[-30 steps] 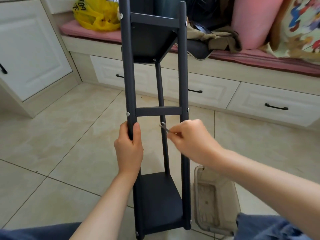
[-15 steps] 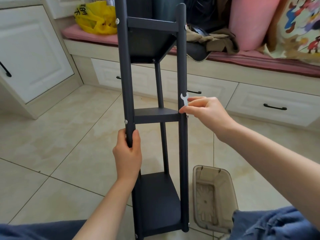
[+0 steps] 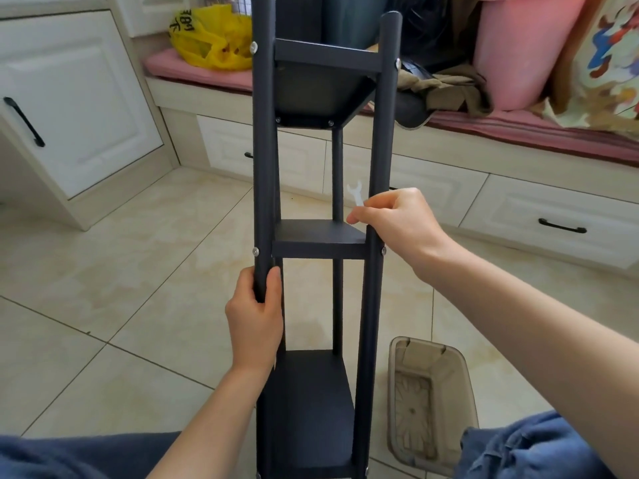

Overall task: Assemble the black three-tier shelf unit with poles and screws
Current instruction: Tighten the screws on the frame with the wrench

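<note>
The black three-tier shelf unit (image 3: 320,233) stands on the tiled floor between my knees, three poles joined to three shelves with silver screws. My left hand (image 3: 256,319) grips the left front pole just below the middle shelf. My right hand (image 3: 397,223) pinches a small flat white wrench (image 3: 355,193) and rests against the right front pole just above the middle shelf. The wrench sticks up behind that pole, beside the rear pole. A screw head (image 3: 383,251) shows on the right pole at middle-shelf height, below my right hand.
A translucent brown plastic bin (image 3: 432,399) lies on the floor right of the shelf base. Behind is a window seat with drawers (image 3: 560,226), pink cushions, clothes and a yellow bag (image 3: 211,39). White cabinet doors stand at the left.
My right hand rose from between the poles below the middle shelf to above it, holding the wrench upright near the right pole. The shelf tilted so the middle shelf's top shows. My left hand kept its grip.
</note>
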### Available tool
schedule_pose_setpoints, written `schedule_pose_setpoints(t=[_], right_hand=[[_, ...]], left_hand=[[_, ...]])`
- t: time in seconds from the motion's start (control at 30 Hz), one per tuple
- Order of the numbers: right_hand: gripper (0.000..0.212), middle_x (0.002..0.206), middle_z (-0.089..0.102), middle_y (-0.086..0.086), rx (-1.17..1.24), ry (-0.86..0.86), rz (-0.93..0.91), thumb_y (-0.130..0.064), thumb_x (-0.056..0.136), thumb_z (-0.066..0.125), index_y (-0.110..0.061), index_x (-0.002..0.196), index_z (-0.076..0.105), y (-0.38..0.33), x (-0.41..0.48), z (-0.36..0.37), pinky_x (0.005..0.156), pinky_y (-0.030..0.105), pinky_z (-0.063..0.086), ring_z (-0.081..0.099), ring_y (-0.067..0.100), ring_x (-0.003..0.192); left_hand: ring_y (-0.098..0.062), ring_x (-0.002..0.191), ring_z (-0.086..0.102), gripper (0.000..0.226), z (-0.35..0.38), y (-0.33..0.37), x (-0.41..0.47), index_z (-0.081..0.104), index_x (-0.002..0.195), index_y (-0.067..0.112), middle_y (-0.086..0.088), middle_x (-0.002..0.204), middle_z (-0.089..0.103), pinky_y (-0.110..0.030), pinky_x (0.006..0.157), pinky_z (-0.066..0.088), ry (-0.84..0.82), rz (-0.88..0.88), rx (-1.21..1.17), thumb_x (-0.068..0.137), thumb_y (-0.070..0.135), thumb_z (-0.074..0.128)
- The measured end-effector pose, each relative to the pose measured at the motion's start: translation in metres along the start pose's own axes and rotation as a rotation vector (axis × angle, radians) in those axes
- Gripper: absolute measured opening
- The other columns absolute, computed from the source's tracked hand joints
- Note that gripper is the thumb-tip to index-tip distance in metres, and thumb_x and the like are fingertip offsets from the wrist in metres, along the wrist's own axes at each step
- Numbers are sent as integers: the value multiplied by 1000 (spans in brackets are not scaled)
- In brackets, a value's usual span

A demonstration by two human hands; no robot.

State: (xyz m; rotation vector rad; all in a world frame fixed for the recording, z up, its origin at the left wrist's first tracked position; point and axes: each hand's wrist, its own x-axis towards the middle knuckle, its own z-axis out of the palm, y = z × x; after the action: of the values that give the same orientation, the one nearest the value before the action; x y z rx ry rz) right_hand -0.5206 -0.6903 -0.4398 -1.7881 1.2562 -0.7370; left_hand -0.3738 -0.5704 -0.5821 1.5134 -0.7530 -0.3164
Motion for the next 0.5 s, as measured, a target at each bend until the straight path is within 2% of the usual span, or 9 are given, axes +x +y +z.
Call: schedule_pose_setpoints(t=[0.2, 0.27, 0.3, 0.37, 0.43, 0.5], right_hand=[[17, 77, 63, 19, 18, 6, -117, -20, 84, 66, -11, 71, 75, -7, -4, 5, 63, 29, 49, 52, 15, 69], [16, 84, 63, 24, 87, -27, -127, -20, 84, 67, -12, 73, 75, -10, -3, 2, 73, 31, 57, 58, 22, 74], [16, 87, 66, 21, 127, -46, -124, -20, 85, 67, -14, 74, 77, -11, -2, 1, 85, 39, 59, 63, 24, 83], [15, 93, 71, 7, 176, -76, -124, -21, 86, 69, -20, 76, 79, -14, -1, 0, 96, 48, 53, 66, 20, 99], [14, 105, 68, 2, 195, -90, -124, -21, 86, 70, -22, 76, 81, -16, 0, -1, 98, 48, 52, 65, 19, 104], [15, 107, 63, 3, 213, -99, -118, -21, 86, 70, -21, 77, 81, -18, 0, -1, 93, 50, 55, 64, 22, 101]], left_hand=[[-19, 55, 47, 34, -8, -4, 13, 58, 82, 34, 5, 62, 50, -40, 51, 42, 31, 0, -16, 88, 67, 49], [-18, 54, 48, 38, -7, -6, 15, 58, 82, 31, 6, 61, 50, -38, 51, 41, 43, -4, -26, 88, 67, 49], [-18, 53, 47, 39, -6, -6, 16, 58, 82, 29, 6, 60, 49, -38, 51, 40, 49, -11, -33, 88, 67, 49], [-19, 53, 47, 39, -5, -5, 19, 58, 80, 29, 2, 60, 50, -38, 49, 41, 59, -21, -41, 88, 66, 49], [-19, 53, 50, 40, -3, -5, 22, 59, 81, 28, 2, 61, 52, -35, 49, 43, 63, -19, -30, 89, 66, 48], [-17, 53, 52, 42, -3, -5, 24, 59, 81, 27, 5, 60, 52, -31, 48, 44, 69, -14, -20, 89, 66, 46]])
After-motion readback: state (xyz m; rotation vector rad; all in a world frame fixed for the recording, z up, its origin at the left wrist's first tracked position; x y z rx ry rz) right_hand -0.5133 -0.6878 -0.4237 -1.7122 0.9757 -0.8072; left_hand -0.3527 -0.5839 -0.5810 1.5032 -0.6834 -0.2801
